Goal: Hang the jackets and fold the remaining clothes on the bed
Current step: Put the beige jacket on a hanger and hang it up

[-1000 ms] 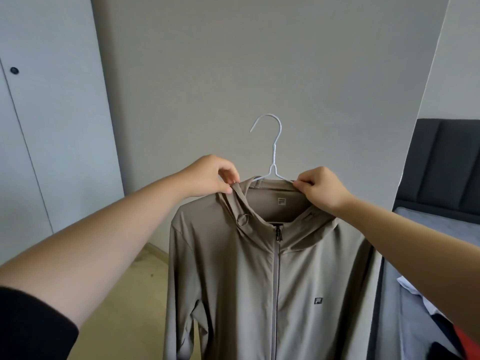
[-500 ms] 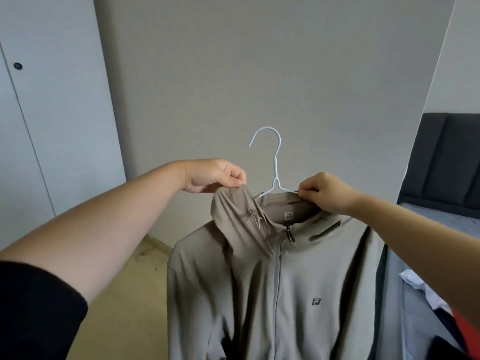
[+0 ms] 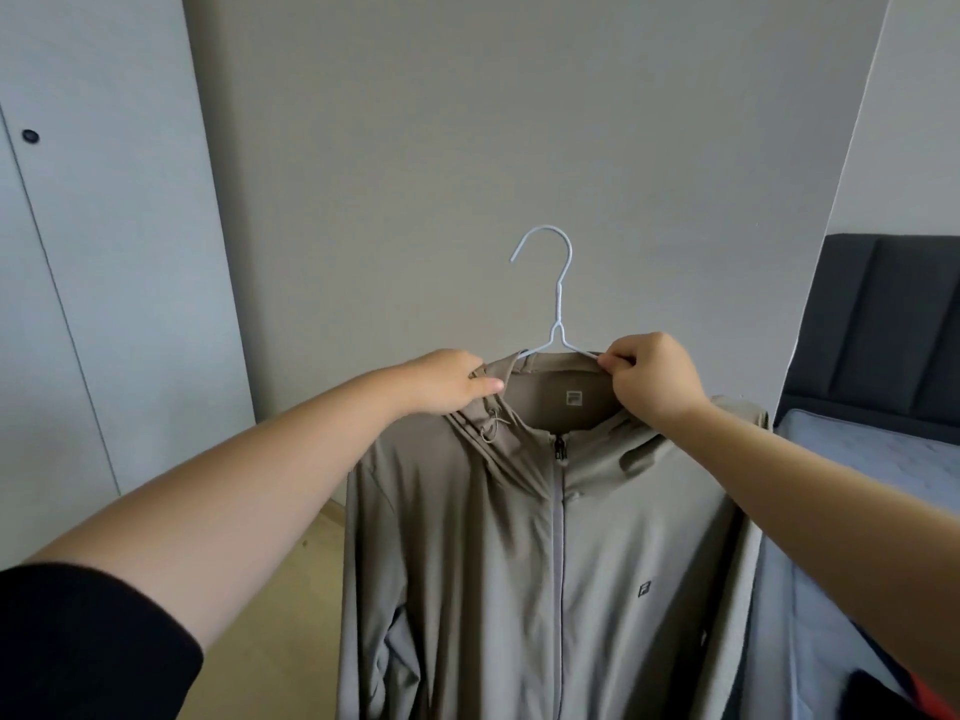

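A taupe zip-up hooded jacket (image 3: 545,537) hangs in the air in front of me on a white wire hanger (image 3: 557,314), whose hook points left above the collar. My left hand (image 3: 447,381) holds the left side of the collar and hood, thumb lying over the fabric. My right hand (image 3: 649,381) pinches the right side of the collar together with the hanger wire. Both shoulders of the jacket look spread over the hanger. The zip is closed up to the neck.
A grey wall stands straight ahead, with white wardrobe doors (image 3: 93,252) on the left. At the right is a bed with a blue-grey mattress (image 3: 862,459) and a dark headboard (image 3: 893,324). Dark and red clothes (image 3: 883,698) lie at the lower right. The floor is beige.
My left hand came down from lifting the hood's left side, and the jacket's left shoulder has settled flat on the hanger. My right hand kept its pinch on the collar.
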A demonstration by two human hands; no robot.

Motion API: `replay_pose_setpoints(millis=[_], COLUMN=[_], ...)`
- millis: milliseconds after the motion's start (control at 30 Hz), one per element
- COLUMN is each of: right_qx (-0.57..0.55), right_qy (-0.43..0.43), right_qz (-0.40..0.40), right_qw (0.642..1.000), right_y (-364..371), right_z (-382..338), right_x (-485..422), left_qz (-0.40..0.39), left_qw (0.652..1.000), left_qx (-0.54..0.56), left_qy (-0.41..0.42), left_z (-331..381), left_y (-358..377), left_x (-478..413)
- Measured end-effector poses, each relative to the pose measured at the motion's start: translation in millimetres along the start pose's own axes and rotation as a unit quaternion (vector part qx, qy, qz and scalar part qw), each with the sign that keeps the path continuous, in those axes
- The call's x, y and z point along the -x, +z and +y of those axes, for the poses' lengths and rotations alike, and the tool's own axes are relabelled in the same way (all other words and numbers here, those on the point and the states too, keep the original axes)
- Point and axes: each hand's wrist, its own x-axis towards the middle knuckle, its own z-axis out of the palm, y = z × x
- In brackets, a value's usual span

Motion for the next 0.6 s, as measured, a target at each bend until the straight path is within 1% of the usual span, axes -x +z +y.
replay_pose_setpoints(millis=[67,133,200,233,267,300,367,433,467,500,533,600], right_qx=[-0.012,-0.024,-0.015,-0.009,-0.003,0.009,0.048,0.067,0.049,0.008,-0.053,-0.173], right_qy=[-0.009,-0.031,-0.049,-0.04,-0.013,0.027,0.114,0.155,0.158,0.165,0.182,0.232], right_qz=[0.015,0.038,0.101,0.134,0.15,0.139,0.063,-0.017,-0.05,-0.069,-0.071,-0.029], right_qw=[1.0,0.999,0.994,0.99,0.989,0.99,0.99,0.986,0.985,0.984,0.979,0.957], right_y=[-1,-3,-8,-11,-14,-16,-19,-11,-6,1,8,18], right_z=[-6,-12,-15,-15,-15,-14,-20,-31,-37,-42,-46,-49], right_x=[1,1,0,0,1,2,7,11,13,14,14,13], left_qz=[0.084,0.16,0.223,0.25,0.274,0.296,0.331,0.352,0.358,0.363,0.366,0.367], left_qw=[0.994,0.978,0.964,0.958,0.952,0.946,0.935,0.928,0.925,0.923,0.921,0.918], left_qx=[0.075,0.131,0.135,0.127,0.118,0.11,0.098,0.088,0.087,0.088,0.09,0.093], left_qy=[0.008,-0.015,-0.047,-0.059,-0.066,-0.071,-0.078,-0.085,-0.09,-0.093,-0.097,-0.115], left_z=[0,-2,-2,-1,0,2,7,13,15,16,15,7], left_y=[3,3,2,1,0,-2,-6,-8,-7,-6,-4,0], left_x=[-2,-1,3,7,10,15,24,32,34,37,39,40])
